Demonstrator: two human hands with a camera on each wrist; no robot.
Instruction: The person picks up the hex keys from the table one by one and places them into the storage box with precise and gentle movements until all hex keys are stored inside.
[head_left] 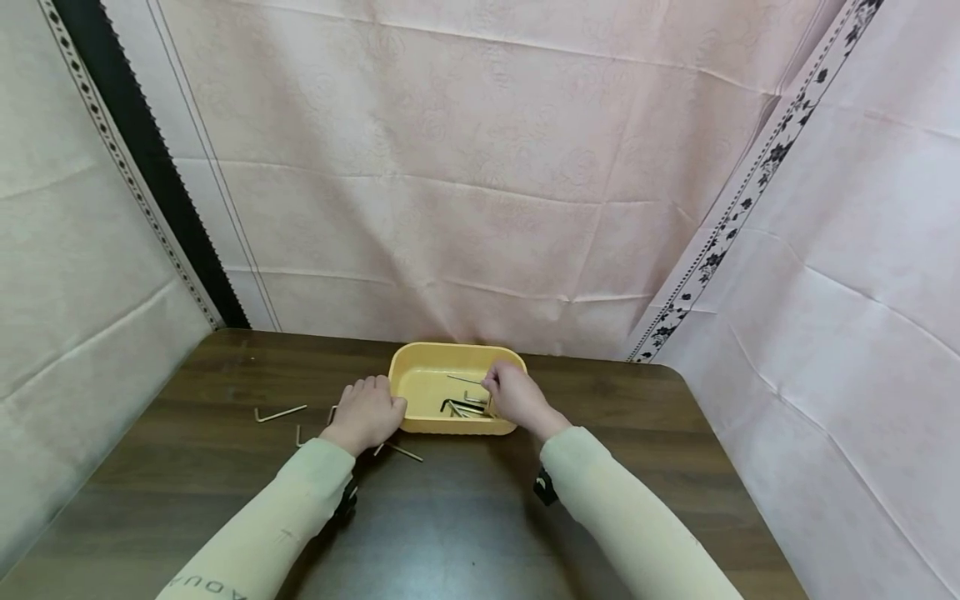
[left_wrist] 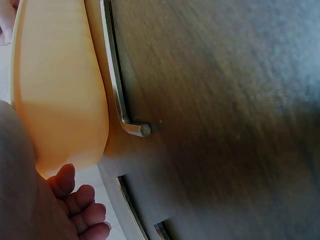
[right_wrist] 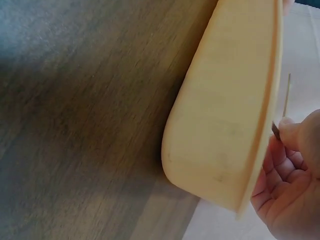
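Note:
A yellow plastic tray stands near the back of the table with several hex keys lying in it, among them a black one. My left hand holds the tray's left end, thumb at the rim; in the left wrist view its fingers lie at the outside of that end. Over the tray's right side, my right hand pinches a thin hex key between thumb and fingertips. The right wrist view shows that thin key sticking up past the tray rim.
On the dark wooden table, several loose hex keys lie left of the tray, one of them farthest left. Another key lies just in front of the tray. Pale cloth hangs behind and at both sides.

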